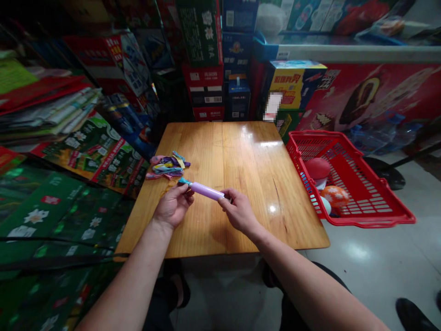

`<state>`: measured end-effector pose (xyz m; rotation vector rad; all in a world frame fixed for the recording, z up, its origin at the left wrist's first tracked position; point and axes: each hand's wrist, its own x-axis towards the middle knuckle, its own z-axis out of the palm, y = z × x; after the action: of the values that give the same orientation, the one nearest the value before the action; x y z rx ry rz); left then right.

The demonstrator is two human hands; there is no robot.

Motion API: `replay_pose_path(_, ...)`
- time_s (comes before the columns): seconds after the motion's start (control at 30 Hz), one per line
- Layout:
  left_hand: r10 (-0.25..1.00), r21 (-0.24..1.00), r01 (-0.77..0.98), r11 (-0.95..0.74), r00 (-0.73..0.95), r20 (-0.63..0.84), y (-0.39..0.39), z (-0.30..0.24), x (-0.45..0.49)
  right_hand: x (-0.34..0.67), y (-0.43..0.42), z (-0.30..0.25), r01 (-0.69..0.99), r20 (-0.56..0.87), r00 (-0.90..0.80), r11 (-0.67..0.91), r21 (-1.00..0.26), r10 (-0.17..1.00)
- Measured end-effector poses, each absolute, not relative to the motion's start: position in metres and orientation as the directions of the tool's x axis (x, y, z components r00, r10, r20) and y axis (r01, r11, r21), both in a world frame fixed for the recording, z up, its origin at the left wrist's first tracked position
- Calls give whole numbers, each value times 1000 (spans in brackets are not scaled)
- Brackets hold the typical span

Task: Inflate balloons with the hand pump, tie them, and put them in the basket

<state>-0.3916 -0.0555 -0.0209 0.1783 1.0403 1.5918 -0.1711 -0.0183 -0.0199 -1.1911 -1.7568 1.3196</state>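
Note:
A lilac plastic tube (206,190), probably a small balloon pump, lies across the gap between my hands above the wooden table (248,184). A teal piece (184,181) sits at its left end. My left hand (174,205) grips the tube near that teal end, and my right hand (239,212) pinches its other end. Just beyond my left hand, a heap of limp multicoloured balloons (167,165) lies on the tabletop.
A red plastic basket (365,224) on the floor right of the table holds a red ball (317,168) and an orange ball (335,196). Printed cardboard boxes (206,59) stand stacked behind the table, and flattened printed cartons lean along the left.

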Motion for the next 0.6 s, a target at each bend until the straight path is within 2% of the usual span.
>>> replay_pose_path(0.27,888,679,-732,55,-275,-369,-58,-20,-393,-176,-19,-20,142,-215,-448,-168,-976,868)
replay_pose_path(0.6,911,756,-638,150,-206,-356,-67,-17,-396,-174,-16,-21,234,-164,-415,-69,-970,895)
